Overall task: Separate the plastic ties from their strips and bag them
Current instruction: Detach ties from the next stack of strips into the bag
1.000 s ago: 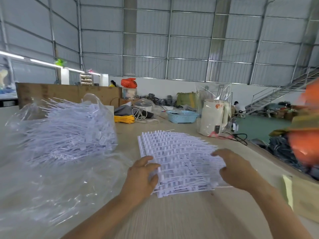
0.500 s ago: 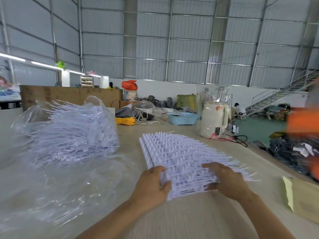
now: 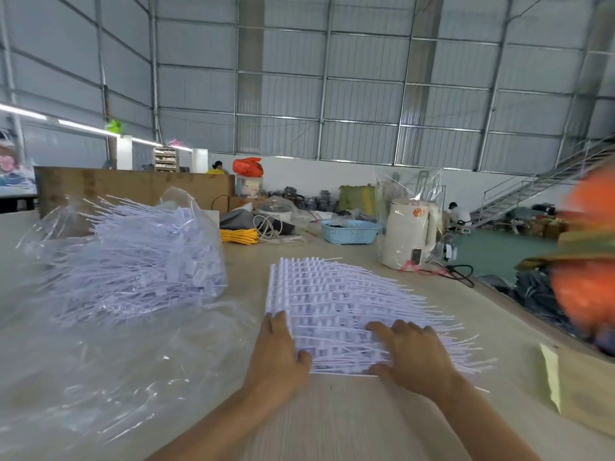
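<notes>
At lower centre, the stack of ties lay on the table, strands running left to right. The left hand cupped its spine edge; the right hand pressed flat, fingers spread. The bag sat left, nearer the left hand.

head cam, fwd-down, close over table, edges blurry-ish
</notes>
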Demonstrator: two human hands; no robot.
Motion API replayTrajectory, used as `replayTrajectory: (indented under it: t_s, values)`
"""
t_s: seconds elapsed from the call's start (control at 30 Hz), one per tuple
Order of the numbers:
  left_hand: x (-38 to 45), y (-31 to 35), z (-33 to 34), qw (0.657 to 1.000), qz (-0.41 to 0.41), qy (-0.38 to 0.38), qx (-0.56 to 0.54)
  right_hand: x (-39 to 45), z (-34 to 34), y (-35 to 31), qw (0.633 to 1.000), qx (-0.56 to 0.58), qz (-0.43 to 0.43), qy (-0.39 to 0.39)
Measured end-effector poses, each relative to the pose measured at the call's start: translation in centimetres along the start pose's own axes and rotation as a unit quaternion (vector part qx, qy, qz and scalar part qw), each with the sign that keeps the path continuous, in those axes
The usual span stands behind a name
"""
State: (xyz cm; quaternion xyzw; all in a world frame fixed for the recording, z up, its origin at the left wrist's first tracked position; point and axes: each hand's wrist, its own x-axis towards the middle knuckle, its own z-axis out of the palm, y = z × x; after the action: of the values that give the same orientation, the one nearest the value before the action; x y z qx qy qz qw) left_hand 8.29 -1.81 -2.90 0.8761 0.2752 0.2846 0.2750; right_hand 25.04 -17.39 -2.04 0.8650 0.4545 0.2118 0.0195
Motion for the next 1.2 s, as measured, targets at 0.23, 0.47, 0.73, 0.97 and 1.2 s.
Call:
replayTrajectory:
  t_s: [0.23, 0.47, 0.73, 0.97, 1.2]
  values:
    - [0.4, -0.3, -0.4, 0.994, -0.059, 0.002, -0.096, 0.4, 0.6, 1.2, 0.998, -0.012, 0.001, -0.061]
    - [1.0, -1.0, -0.3, 0.991, -0.077, -0.001, -0.113, 0.6, 1.5, 1.1, 0.999, 0.038, -0.015, -0.027]
    - [1.7, -2.4, -1.3, 0.984, -0.055, 0.068, -0.155, 0.8, 0.3, -0.4, 0.997, 0.05, -0.047, -0.022]
    - [1.9, -2.5, -1.8, 0.995, -0.075, 0.023, -0.067, -0.3, -2.4, -2.7, 0.997, 0.035, -0.028, -0.062]
    - [2.6, -2.9, -2.6, 0.989, -0.112, 0.08, -0.055, -0.7, -4.3, -6.1, 0.996, -0.034, -0.048, -0.074]
